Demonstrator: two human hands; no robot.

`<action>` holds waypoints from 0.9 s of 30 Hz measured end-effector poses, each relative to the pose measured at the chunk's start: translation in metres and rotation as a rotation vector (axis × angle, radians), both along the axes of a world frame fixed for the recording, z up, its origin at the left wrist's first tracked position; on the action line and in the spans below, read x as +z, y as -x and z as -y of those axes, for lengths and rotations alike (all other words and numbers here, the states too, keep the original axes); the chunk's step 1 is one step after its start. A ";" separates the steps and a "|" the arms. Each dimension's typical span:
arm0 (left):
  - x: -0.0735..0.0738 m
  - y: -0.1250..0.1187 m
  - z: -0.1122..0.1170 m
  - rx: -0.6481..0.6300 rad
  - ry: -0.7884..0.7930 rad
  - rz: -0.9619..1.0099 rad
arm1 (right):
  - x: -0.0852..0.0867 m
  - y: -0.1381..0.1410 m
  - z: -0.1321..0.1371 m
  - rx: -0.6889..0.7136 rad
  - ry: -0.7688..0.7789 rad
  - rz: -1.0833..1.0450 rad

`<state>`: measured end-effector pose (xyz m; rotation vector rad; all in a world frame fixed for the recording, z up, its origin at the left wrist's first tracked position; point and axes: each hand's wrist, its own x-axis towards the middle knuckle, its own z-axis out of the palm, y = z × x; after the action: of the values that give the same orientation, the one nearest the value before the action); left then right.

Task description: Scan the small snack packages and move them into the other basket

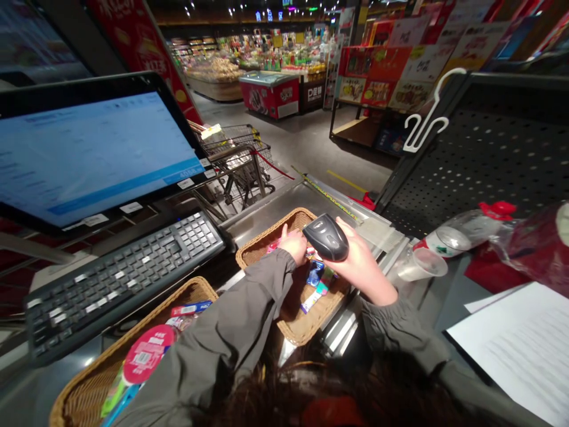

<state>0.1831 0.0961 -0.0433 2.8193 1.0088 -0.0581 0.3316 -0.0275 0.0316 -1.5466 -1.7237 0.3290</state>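
My right hand (358, 264) is wrapped round a black barcode scanner (326, 236), held over a wicker basket (303, 330). Close by on its left, my left hand (293, 244) reaches into the same basket with its fingers curled. Whatever those fingers grip is hidden; a small red-and-pink packet shows beside them. Below the hands lie a blue packet (315, 273) and a slim purple-and-white wrapper (311, 300). Partly behind my left sleeve stands a second wicker basket (82, 388), holding a round pink-lidded tub (149, 354), a red-and-blue box (191, 309) and other packaged goods.
At the left are a monitor (102, 148) and a black keyboard (128, 279). A plastic cup (422, 265), a bottle (462, 232) and printed sheets (520, 350) lie to the right, below a perforated panel (484, 148) with a white hook. A shopping cart (242, 160) stands beyond the counter.
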 end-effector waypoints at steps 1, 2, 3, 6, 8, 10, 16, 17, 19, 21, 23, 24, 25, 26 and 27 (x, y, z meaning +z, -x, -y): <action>0.016 0.009 -0.002 0.027 -0.011 0.052 | 0.001 0.001 0.001 -0.002 -0.006 0.005; 0.031 0.020 -0.004 0.060 -0.021 0.117 | 0.003 0.002 0.003 -0.004 -0.016 0.008; 0.046 0.033 -0.005 0.106 -0.032 0.187 | 0.004 0.004 0.004 -0.004 -0.031 0.010; 0.082 0.075 0.000 0.214 -0.093 0.409 | 0.006 0.013 0.008 0.015 -0.097 0.009; 0.100 0.104 0.009 0.270 -0.165 0.478 | 0.006 0.022 0.009 0.045 -0.137 0.020; 0.114 0.131 0.020 0.325 -0.255 0.488 | 0.008 0.033 0.008 0.074 -0.176 0.034; 0.135 0.193 0.054 0.411 -0.415 0.448 | 0.023 0.068 0.010 0.216 -0.279 0.060; 0.136 0.201 0.060 0.416 -0.433 0.438 | 0.027 0.074 0.012 0.228 -0.283 0.060; 0.138 0.215 0.071 0.407 -0.478 0.428 | 0.033 0.086 0.016 0.245 -0.297 0.065; 0.139 0.225 0.082 0.392 -0.535 0.420 | 0.038 0.099 0.021 0.274 -0.323 0.077; 0.140 0.232 0.093 0.392 -0.587 0.399 | 0.040 0.110 0.026 0.295 -0.338 0.097; 0.141 0.235 0.097 0.396 -0.606 0.383 | 0.041 0.115 0.029 0.301 -0.339 0.114; 0.142 0.238 0.102 0.398 -0.623 0.366 | 0.041 0.120 0.031 0.309 -0.338 0.135; 0.143 0.240 0.106 0.397 -0.639 0.351 | 0.042 0.124 0.033 0.319 -0.339 0.156; 0.143 0.243 0.110 0.392 -0.656 0.341 | 0.042 0.128 0.035 0.330 -0.341 0.175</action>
<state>-0.0599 -0.0136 0.1002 2.9066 1.6994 0.9158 0.2036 -0.0630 0.0734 -1.0715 -2.0531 0.0552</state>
